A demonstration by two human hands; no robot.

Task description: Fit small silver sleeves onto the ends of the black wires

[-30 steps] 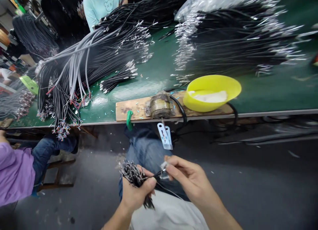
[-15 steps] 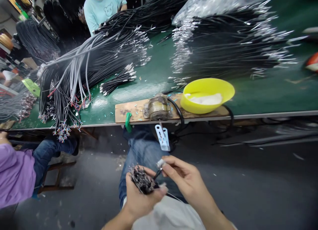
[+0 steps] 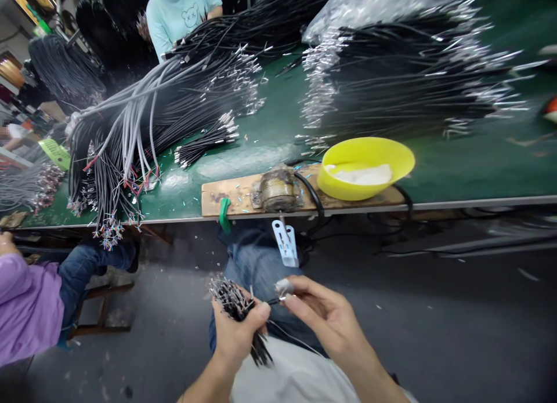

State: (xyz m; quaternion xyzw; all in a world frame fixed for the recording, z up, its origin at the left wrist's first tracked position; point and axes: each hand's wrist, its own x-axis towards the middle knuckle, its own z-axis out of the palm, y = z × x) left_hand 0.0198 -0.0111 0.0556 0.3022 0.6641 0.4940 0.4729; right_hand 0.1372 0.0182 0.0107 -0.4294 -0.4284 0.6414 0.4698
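My left hand [image 3: 237,327] is wrapped round a bundle of black cables [image 3: 230,297], whose stripped, silvery ends fan out above the fist. More black lengths of the bundle hang out below the palm. A single black cable [image 3: 273,301] sticks out from the bundle to the right. Its end is pinched between the thumb and forefinger of my right hand [image 3: 319,307], where the fingertips look covered in something whitish. Both hands are over my lap, below the table edge. Just above them, a light blue clothes peg [image 3: 285,243] hangs from the shaft of a small motor [image 3: 277,188].
The motor sits on a wooden board [image 3: 230,191] at the table edge, with a green clamp [image 3: 224,214]. A yellow bowl [image 3: 348,188] holds white material. Cable piles [image 3: 404,78] cover the green table [image 3: 274,119]. One person [image 3: 183,14] sits opposite, another [image 3: 30,298] at left.
My left hand has tilted the bundle, so its stripped ends point more up and left and its lower lengths show. My right hand stays nearly in place, still pinching the single cable.
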